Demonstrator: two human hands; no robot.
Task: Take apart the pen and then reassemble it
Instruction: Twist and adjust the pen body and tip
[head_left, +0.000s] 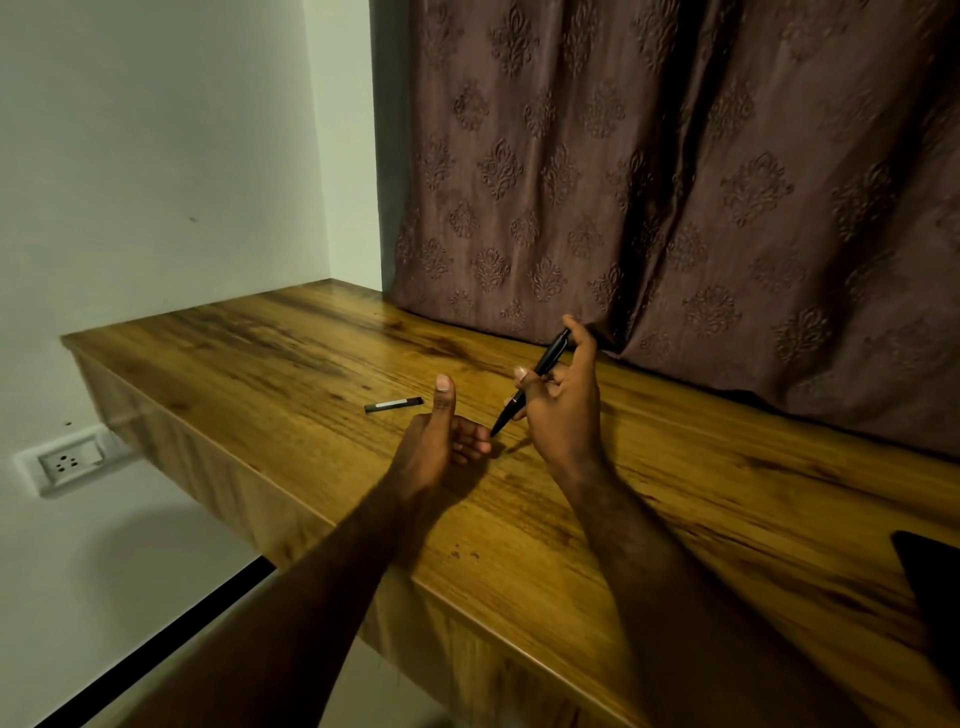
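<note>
My right hand (563, 405) is shut on a black pen (540, 371), held slanted with its tip pointing down and left toward the table. My left hand (441, 441) rests on the wooden table (727, 509) just left of the pen's tip, fingers curled in and thumb raised; whether it holds anything small is hidden. A short black pen part with a pale strip (394, 405) lies flat on the table, a little beyond and left of my left hand.
A brown patterned curtain (675, 182) hangs along the table's far edge. A white wall with a socket (70, 462) stands on the left. A dark object (935, 587) lies at the table's right edge.
</note>
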